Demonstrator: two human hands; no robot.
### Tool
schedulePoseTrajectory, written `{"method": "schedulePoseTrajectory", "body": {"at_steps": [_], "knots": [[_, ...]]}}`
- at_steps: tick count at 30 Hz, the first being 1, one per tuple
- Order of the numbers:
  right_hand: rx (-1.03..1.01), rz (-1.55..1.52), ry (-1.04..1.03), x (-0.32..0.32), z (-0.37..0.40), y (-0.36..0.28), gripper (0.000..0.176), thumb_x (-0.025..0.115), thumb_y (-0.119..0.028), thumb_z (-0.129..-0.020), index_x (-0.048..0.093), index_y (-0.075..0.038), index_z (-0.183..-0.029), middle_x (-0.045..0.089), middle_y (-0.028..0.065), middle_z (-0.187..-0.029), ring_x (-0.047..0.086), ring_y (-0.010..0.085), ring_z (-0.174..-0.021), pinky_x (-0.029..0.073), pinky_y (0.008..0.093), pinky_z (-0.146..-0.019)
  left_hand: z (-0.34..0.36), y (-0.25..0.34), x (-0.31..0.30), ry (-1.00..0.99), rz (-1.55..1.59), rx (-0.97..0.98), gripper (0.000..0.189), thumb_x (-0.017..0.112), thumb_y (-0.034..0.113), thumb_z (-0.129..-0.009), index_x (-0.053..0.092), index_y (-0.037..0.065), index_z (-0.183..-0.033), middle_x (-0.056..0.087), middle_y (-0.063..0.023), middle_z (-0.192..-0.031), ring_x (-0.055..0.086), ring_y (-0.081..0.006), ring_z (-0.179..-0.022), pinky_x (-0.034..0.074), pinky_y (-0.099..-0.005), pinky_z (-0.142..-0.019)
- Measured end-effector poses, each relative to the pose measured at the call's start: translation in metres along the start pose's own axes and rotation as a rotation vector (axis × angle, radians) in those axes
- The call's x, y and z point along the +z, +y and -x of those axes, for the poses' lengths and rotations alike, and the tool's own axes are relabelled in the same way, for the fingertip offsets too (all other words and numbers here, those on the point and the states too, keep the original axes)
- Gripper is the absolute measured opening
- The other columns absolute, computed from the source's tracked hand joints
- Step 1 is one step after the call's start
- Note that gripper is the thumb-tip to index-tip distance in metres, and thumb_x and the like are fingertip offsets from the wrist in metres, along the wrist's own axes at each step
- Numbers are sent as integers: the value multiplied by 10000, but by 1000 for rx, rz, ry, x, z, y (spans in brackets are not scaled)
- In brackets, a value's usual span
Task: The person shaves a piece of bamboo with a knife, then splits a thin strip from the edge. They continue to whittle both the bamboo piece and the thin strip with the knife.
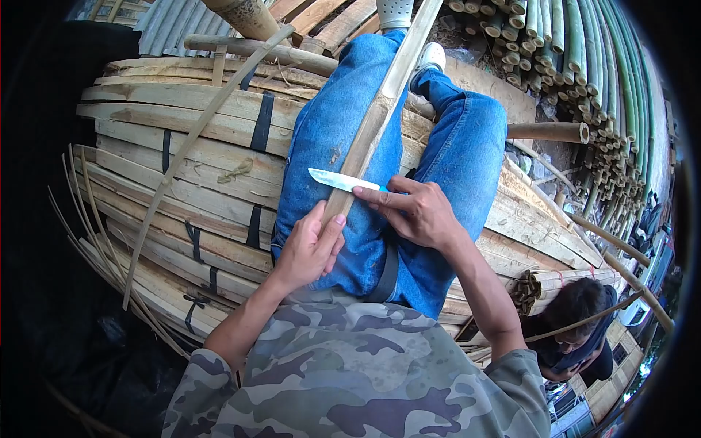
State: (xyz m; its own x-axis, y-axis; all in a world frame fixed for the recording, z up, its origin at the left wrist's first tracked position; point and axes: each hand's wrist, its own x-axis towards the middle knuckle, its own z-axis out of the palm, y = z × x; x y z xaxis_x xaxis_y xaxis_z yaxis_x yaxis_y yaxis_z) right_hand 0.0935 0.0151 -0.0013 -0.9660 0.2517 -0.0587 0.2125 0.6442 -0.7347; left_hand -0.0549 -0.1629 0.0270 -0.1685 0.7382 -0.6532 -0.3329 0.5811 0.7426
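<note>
A long split bamboo strip (376, 117) runs from my lap up between my legs, away from me. My left hand (310, 248) is closed around its near end, thumb on top. In my right hand (420, 212) is a knife (339, 179), held by its handle with the index finger stretched along it. The blade lies across the strip a little beyond my left hand and points left. Most of the handle is hidden by my fingers. Blue jeans (328, 109) cover my legs under the strip.
Stacked bamboo slats (197, 109), tied with black bands, lie beneath me. Thin strips (157, 197) cross them at the left. Green bamboo poles (584, 66) are piled at upper right. Another person (577, 321) sits at lower right.
</note>
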Motion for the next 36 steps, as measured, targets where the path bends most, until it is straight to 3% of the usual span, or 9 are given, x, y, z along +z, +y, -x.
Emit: {"method": "schedulePoseTrajectory", "body": {"at_steps": [12, 16, 20, 23, 27, 30, 32, 34, 36], "knots": [[-51, 36, -61, 5, 8, -23, 462, 664, -185, -875, 621, -373, -1295, 523, 37, -696, 568, 243, -492, 478, 397, -447, 1, -2, -2, -18, 25, -12, 308, 452, 315, -1053, 490, 11, -1026, 557, -37, -602, 524, -82, -422, 411, -221, -365], [154, 114, 270, -24, -17, 18, 451, 687, -92, -865, 662, -282, -1273, 549, 59, -694, 535, 237, -517, 451, 375, -473, 4, -7, -4, -41, 93, -31, 303, 467, 293, -1049, 521, 6, -1131, 560, -33, -609, 508, -69, -418, 390, -215, -357], [-31, 99, -107, -2, 2, -12, 482, 654, -189, -888, 591, -363, -1332, 549, 58, -742, 599, 270, -557, 515, 404, -508, 4, -4, -5, -25, 136, -36, 292, 473, 288, -1047, 527, 10, -1114, 563, -34, -612, 500, -64, -414, 385, -215, -356], [198, 132, 253, -29, -18, 29, 374, 637, -165, -903, 666, -289, -1255, 568, 69, -718, 603, 255, -557, 494, 400, -496, 4, -6, -5, -35, 89, -26, 268, 475, 279, -1046, 527, 17, -1066, 567, -33, -616, 500, -64, -414, 385, -215, -357], [-2, -17, -13, -14, -5, -4, 484, 678, -67, -858, 652, -291, -1287, 564, 89, -722, 542, 285, -551, 459, 391, -522, 2, -4, -5, -22, 120, -43, 250, 480, 265, -1045, 518, 19, -1025, 569, -33, -622, 503, -66, -415, 390, -217, -358], [240, -74, 336, -18, -19, 19, 403, 648, -65, -899, 661, -199, -1279, 540, 97, -676, 554, 203, -590, 451, 324, -551, 1, -6, -2, -16, 92, -15, 300, 478, 302, -1045, 514, 12, -1112, 569, -50, -634, 493, -67, -391, 371, -204, -334], [259, -37, 297, -30, -26, 14, 334, 618, -79, -936, 665, -136, -1262, 529, 102, -657, 512, 143, -593, 423, 300, -555, -1, -8, -4, -12, 136, -25, 299, 452, 296, -1051, 519, 8, -1099, 571, -64, -644, 497, -77, -392, 377, -208, -336], [209, -352, 323, -24, -26, 5, 316, 592, -129, -969, 647, -112, -1279, 527, 97, -645, 454, 113, -575, 387, 316, -534, 0, -7, -6, -12, 173, -29, 302, 426, 289, -1057, 523, 4, -1086, 574, -78, -655, 501, -87, -393, 384, -213, -338], [390, -352, 200, -38, -26, -13, 270, 544, -202, -1011, 653, -56, -1211, 505, 79, -616, 422, 91, -579, 370, 311, -533, 2, -1, -5, -15, 277, -80, 329, 359, 273, -1053, 532, -3, -1095, 582, -113, -689, 506, -111, -399, 399, -227, -345]]}}
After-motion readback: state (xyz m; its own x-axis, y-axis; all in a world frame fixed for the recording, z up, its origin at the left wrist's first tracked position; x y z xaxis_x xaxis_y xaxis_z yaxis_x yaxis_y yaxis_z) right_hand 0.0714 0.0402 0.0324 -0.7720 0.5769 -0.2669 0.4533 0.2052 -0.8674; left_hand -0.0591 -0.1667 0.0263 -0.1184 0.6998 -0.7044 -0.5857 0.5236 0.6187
